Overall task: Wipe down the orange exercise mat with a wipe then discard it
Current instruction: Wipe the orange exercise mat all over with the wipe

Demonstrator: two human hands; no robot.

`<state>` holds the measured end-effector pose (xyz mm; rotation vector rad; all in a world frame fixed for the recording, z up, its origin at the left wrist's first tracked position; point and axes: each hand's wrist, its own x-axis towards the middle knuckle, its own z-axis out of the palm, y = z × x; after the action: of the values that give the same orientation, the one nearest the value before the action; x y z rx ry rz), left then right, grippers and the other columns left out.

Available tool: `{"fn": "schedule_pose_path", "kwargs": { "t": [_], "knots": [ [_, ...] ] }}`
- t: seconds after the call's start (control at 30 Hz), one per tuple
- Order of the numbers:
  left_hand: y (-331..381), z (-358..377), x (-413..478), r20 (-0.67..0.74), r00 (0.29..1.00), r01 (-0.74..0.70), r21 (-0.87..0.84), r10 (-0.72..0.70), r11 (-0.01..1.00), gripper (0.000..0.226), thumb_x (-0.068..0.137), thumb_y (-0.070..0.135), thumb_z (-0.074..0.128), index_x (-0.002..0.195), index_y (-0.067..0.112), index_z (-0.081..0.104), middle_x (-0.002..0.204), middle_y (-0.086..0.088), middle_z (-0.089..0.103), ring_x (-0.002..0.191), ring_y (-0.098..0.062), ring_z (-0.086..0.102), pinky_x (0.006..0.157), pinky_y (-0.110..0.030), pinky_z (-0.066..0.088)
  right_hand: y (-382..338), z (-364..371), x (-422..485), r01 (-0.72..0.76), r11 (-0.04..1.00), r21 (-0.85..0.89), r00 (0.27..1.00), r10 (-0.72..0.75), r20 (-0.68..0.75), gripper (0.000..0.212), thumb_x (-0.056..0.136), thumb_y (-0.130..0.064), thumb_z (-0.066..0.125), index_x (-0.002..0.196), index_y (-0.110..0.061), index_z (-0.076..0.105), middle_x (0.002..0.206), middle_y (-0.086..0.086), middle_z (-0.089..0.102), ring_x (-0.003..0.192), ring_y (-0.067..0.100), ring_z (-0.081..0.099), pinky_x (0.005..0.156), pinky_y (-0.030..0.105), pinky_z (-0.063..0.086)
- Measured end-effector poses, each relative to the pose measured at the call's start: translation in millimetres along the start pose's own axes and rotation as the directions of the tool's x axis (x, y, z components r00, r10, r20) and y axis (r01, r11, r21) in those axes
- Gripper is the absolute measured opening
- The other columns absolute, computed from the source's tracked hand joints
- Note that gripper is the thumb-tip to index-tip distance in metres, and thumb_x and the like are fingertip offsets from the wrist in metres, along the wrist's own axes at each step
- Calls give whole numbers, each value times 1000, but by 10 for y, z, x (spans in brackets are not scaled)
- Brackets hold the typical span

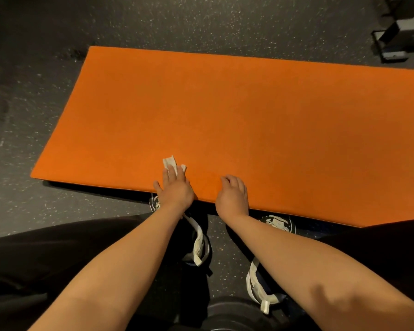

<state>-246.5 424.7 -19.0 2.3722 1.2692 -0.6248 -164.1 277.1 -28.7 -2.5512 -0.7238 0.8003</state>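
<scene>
your left hand (175,187) presses the wipe (170,164) flat, fingers straight, at the near edge of the orange mat (225,111); your right hand (232,197) rests just beside, loosely curled, holding nothing. the wipe looks thin and limp: pin it flat or it will bunch.

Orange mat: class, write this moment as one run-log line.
stage: wiping | left hand: presses wipe flat on orange mat near edge | right hand: rests on mat, holds nothing | discard: not yet done
</scene>
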Motion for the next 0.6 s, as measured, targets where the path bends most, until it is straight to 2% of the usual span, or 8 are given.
{"fn": "schedule_pose_path", "kwargs": {
  "t": [0.1,0.2,0.27,0.33,0.47,0.53,0.6],
  "knots": [
    [125,108,-133,11,989,-148,2,148,989,55,108,33,23,160,26,9,169,-1,-5,155,-20,-10,118,-62,-9,17,22,-5,9,1000,-22,1000,-9,10,52,106,-18,36,157,-12,32,163,5,26,152,24,13,125,42,11],
    [251,186,-286,79,937,-343,23,341,939,53,108,34,23,160,31,13,169,1,-2,155,-16,-7,118,-60,-12,12,22,9,8,1000,-13,1000,-8,6,50,106,-18,36,156,-13,34,163,5,28,153,24,14,125,41,11],
    [275,204,-330,110,905,-417,51,410,907,52,109,36,21,160,34,13,169,4,0,155,-15,-7,118,-59,-11,-3,2,7,-2,1000,-3,1000,2,13,49,107,-19,35,156,-13,35,163,4,27,153,23,13,125,41,10],
    [227,163,-302,87,921,-387,95,379,917,51,109,37,22,159,36,14,169,5,3,155,-17,-5,119,-59,-9,-7,-14,-6,-1,1000,-12,1000,1,27,50,107,-19,35,156,-14,34,164,4,26,154,23,11,126,41,7],
    [76,44,-224,2,988,-151,74,151,986,55,106,33,26,160,30,12,169,1,1,154,-27,-11,119,-61,-7,-34,-37,-31,1,999,-43,999,2,48,52,106,-18,36,158,-16,30,166,3,20,155,22,8,127,41,2],
    [96,62,-281,7,990,-141,60,140,988,56,106,29,27,160,27,12,169,-2,0,154,-28,-12,120,-60,-6,-31,-41,-42,6,999,-48,998,-2,69,52,106,-19,36,158,-17,30,167,3,20,155,23,7,126,42,2],
    [162,130,-379,35,980,-196,48,194,979,56,106,27,28,160,27,12,169,-3,0,154,-26,-11,120,-60,-5,-15,-30,-58,25,999,-41,996,-21,90,50,107,-21,36,157,-19,35,166,3,22,154,23,8,126,43,4]
  ]
}}
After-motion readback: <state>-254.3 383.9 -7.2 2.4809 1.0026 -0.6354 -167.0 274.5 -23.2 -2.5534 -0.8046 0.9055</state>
